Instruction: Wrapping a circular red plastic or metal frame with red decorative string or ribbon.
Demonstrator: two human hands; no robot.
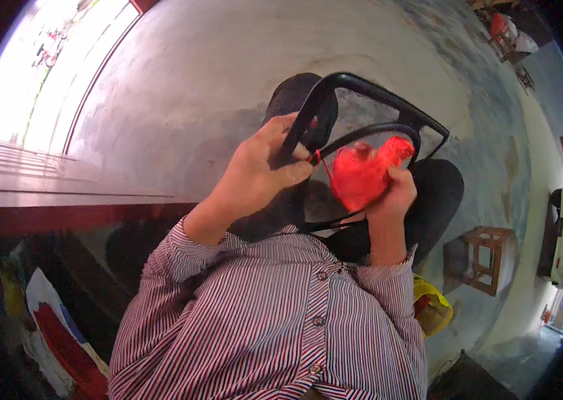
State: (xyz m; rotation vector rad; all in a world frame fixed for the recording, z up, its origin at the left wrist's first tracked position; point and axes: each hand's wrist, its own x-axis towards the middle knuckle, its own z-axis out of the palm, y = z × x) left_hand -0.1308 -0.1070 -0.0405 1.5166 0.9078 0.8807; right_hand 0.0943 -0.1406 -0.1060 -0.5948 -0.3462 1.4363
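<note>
A black looped frame with rounded bars lies across my lap, resting over my dark-trousered knees. My left hand is closed round its left bar, thumb and fingers near the crossing of an inner curved bar. A thin red strand is looped round that inner bar beside my left fingertips. It runs toward a bright red bundle that looks like bunched cord or plastic strip. My right hand grips this bundle from its right side, inside the frame's opening. Some of the right fingers are hidden behind the bundle.
A small wooden stool stands on the grey floor at right, with a yellow bag nearer me. Bright doorway at upper left. A dark red ledge runs along my left. Assorted items sit at the far right.
</note>
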